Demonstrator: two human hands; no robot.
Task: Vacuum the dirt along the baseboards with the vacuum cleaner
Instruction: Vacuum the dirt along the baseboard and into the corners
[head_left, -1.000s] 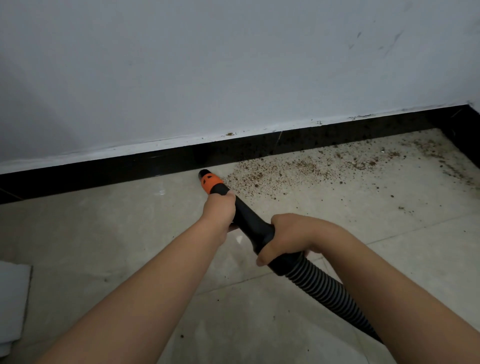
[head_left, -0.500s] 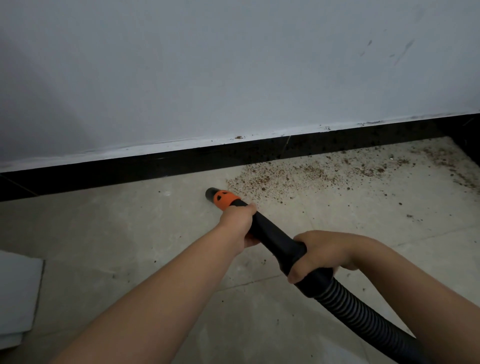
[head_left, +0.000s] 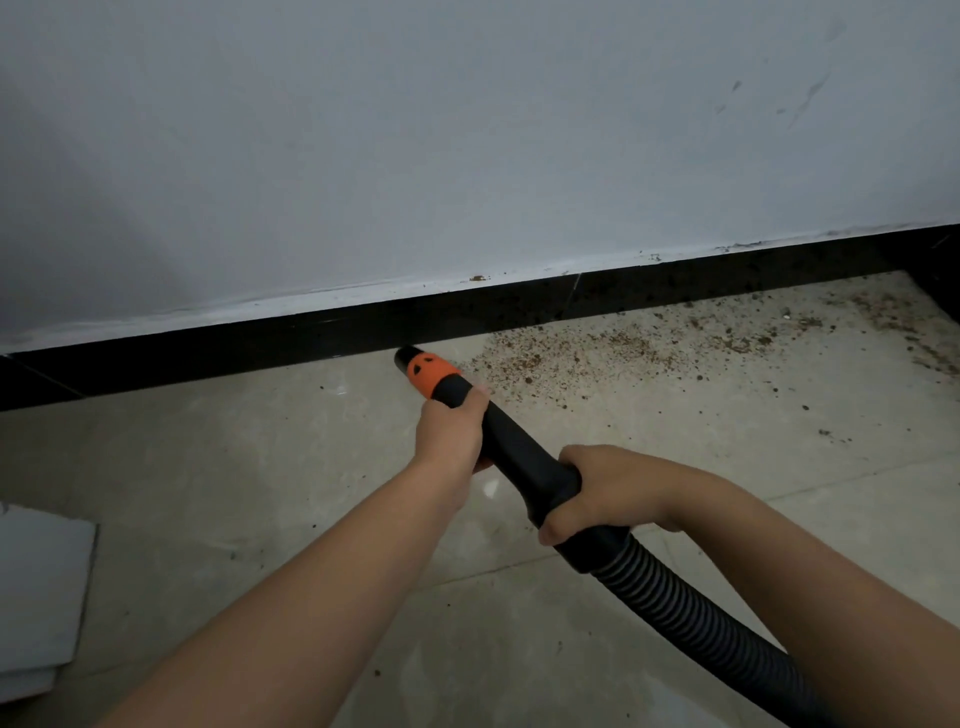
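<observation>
Tile floor (head_left: 208, 467), dirt (head_left: 597, 348) beside baseboard (head_left: 234, 348)

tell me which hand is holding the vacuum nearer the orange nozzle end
The left hand, gripping just behind the orange nozzle; the right hand holds farther back.

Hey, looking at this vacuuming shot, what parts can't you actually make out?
- Vacuum body: head view, the hose runs off the bottom edge.
- Nozzle mouth: faces away towards the baseboard.
- Left hand fingers: wrapped under the tube.
- Pale object: cut by the left edge.
- Dirt: continues past the right edge.
</observation>
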